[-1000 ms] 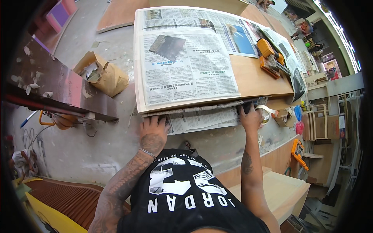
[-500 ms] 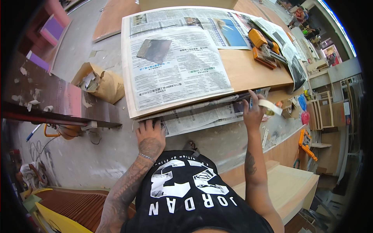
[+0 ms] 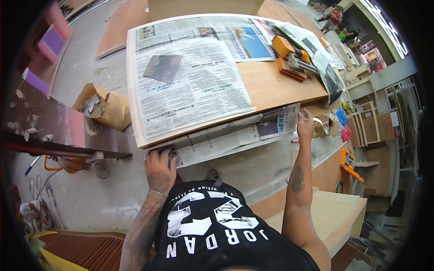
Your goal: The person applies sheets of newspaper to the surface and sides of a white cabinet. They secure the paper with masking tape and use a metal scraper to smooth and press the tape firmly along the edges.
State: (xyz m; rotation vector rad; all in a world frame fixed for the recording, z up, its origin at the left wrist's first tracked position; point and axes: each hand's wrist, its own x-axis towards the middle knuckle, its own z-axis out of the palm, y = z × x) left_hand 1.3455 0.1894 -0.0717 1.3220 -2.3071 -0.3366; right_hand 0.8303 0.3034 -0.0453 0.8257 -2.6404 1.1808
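My left hand (image 3: 159, 168) rests at the left end of a newspaper strip (image 3: 217, 141) that hangs along the near side of a wooden panel (image 3: 280, 86). Its fingers are stretched and slightly apart, touching the paper and the panel's edge. Just off the strip's right end, my right hand (image 3: 306, 124) is closed around a roll of pale tape (image 3: 318, 128), whose ring shows right of the hand. Flat newspaper (image 3: 194, 90) covers much of the panel's top. On that paper lies a dark square sheet (image 3: 163, 68).
An orange-and-black power tool (image 3: 289, 52) lies at the panel's right end. A brown paper bag (image 3: 113, 108) of scraps stands on the floor at left. An orange tool (image 3: 349, 163) lies at right, near a pale wooden box (image 3: 334, 212). Other people are in the far background.
My right hand has moved right, off the hanging newspaper, with the tape roll turned in it. My left hand stays at the strip's left end. The whole view has shifted slightly.
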